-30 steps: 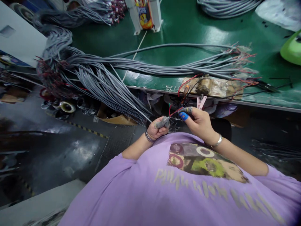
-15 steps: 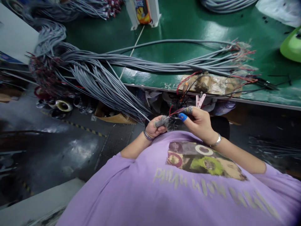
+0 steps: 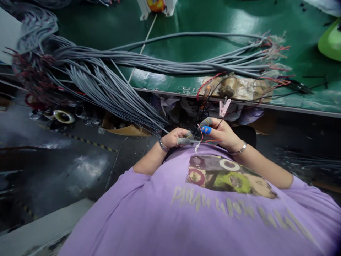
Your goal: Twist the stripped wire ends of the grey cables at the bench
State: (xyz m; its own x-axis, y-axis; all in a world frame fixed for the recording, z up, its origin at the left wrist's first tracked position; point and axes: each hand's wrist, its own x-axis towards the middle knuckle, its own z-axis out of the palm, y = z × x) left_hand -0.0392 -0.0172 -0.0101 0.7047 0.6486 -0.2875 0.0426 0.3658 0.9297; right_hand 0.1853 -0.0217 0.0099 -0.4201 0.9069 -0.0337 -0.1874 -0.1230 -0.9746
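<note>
My left hand (image 3: 177, 138), with grey finger covers, pinches the end of a grey cable (image 3: 195, 142) in front of my shirt. From that end red and other thin wires (image 3: 210, 140) fan out to the right, and one red wire curls upward. A whitish frayed strand (image 3: 196, 147) hangs below. My right hand (image 3: 225, 135) is closed close by, its blue-covered thumb against a grey-covered finger, above the loose wires. What lies between those fingertips is too small to make out. A pink clip (image 3: 224, 107) sits just above this hand at the bench edge.
A thick bundle of grey cables (image 3: 160, 64) lies along the green bench (image 3: 207, 17), with part drooping over its edge toward my left hand. Stripped ends fan out at right. A taped block (image 3: 247, 89) sits at the edge, and a light green object (image 3: 330, 42) stands far right.
The wires now spread rightward below my right thumb, and a whitish strand hangs down. My right fingers have moved slightly left and closed together. The whole view has shifted a little.
</note>
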